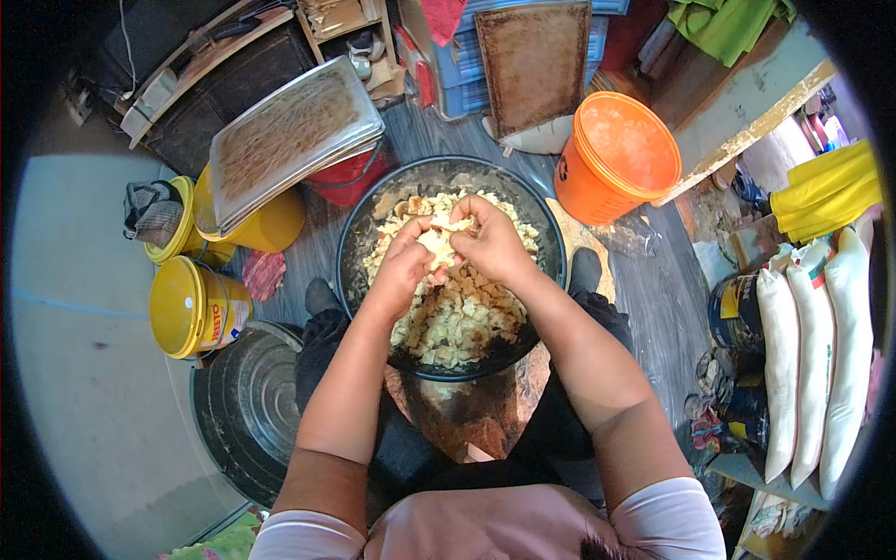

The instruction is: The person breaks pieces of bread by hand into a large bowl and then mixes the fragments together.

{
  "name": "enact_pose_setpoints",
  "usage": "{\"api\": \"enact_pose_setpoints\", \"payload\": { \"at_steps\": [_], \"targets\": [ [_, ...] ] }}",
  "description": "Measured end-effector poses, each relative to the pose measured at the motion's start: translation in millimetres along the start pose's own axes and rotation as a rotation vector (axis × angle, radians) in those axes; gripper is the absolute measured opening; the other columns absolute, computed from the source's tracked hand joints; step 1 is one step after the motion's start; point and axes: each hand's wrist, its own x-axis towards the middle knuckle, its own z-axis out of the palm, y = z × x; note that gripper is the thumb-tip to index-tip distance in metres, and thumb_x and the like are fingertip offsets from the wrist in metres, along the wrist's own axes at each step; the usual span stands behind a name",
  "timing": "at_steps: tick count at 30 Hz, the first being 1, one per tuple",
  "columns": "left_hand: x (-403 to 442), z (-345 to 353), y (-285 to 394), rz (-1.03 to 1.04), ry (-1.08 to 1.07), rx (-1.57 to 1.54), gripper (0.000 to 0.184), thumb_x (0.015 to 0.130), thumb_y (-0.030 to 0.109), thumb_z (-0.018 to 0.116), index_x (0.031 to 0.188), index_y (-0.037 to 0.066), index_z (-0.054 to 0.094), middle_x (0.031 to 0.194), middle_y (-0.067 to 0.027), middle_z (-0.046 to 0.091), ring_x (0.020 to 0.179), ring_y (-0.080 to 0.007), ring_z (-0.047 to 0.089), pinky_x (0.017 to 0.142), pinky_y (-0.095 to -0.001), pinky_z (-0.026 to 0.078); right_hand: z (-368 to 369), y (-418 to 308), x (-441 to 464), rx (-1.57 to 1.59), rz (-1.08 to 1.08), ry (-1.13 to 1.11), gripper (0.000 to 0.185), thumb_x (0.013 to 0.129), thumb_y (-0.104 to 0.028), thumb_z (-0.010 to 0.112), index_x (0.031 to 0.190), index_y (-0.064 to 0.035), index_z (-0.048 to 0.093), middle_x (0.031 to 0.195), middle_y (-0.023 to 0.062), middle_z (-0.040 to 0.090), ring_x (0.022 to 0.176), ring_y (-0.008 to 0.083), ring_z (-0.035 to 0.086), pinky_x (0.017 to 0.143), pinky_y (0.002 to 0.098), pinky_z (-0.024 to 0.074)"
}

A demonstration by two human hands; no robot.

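A round black basin stands between my feet, holding many torn pale and brown pieces that look like bread. Over its middle, my left hand and my right hand come close together. Both hands have their fingers closed on a pale, bread-like piece, which spans the small space between them. Darker brown crumbs lie on the heap just below my hands.
An orange bucket stands beyond the basin to the right. Yellow buckets and stacked trays are at the left, above a large black tub. White filled sacks stand at the right.
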Motion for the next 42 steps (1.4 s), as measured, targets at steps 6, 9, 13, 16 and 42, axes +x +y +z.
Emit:
{"api": "enact_pose_setpoints", "payload": {
  "at_steps": [6,9,13,16,42],
  "targets": [
    [3.0,-5.4,-2.9,0.004,0.046,0.042,0.037,0.078,-0.003,0.045,0.115,-0.006,0.044,0.1,-0.0114,0.056,0.081,-0.0159,0.061,0.061,-0.0238,0.049,-8.5,4.3,4.5,-0.085,0.084,0.029,0.014,0.076,0.005,0.051,0.088,-0.0026,0.05,0.077,0.0052,0.054,0.051,0.0097,0.052,0.044,0.0233,0.0432],
    [4.3,-8.2,-2.3,-0.011,0.08,0.041,0.034,0.079,-0.002,0.051,0.112,-0.005,0.045,0.098,-0.0101,0.056,0.078,-0.0138,0.059,0.062,-0.0239,0.049,-9.6,5.7,6.4,-0.162,0.071,0.082,0.017,0.078,0.004,0.049,0.093,-0.0035,0.051,0.078,0.0023,0.053,0.052,0.0087,0.051,0.048,0.0226,0.0431],
    [1.6,-8.2,3.4,-0.01,0.089,0.13,0.023,0.082,0.001,0.054,0.103,-0.004,0.047,0.085,-0.006,0.056,0.063,-0.0088,0.054,0.053,-0.0216,0.046,-15.4,11.1,8.2,-0.414,-0.102,-0.014,0.025,0.079,0.0,0.052,0.104,-0.0036,0.051,0.087,0.0031,0.053,0.075,0.0103,0.053,0.066,0.0239,0.0456],
    [1.9,-9.1,0.7,-0.015,0.1,0.138,0.015,0.083,0.002,0.053,0.097,0.0,0.048,0.076,-0.0029,0.053,0.053,-0.0068,0.047,0.044,-0.0208,0.041,-9.9,0.3,2.1,0.005,-0.005,-0.199,0.032,0.079,0.0,0.056,0.11,-0.004,0.049,0.097,0.0051,0.05,0.091,0.0117,0.049,0.077,0.0251,0.0434],
    [63.3,-164.3,-180.3,-0.552,0.371,0.967,0.057,0.069,0.0,0.062,0.123,0.004,0.046,0.119,-0.023,0.05,0.087,-0.0317,0.06,0.068,-0.0389,0.049,-31.0,24.4,-28.0,-0.77,-0.219,-0.182,0.039,0.076,-0.012,0.061,0.113,-0.0063,0.053,0.119,0.019,0.046,0.111,0.0354,0.046,0.094,0.0411,0.037]
  ]
}}
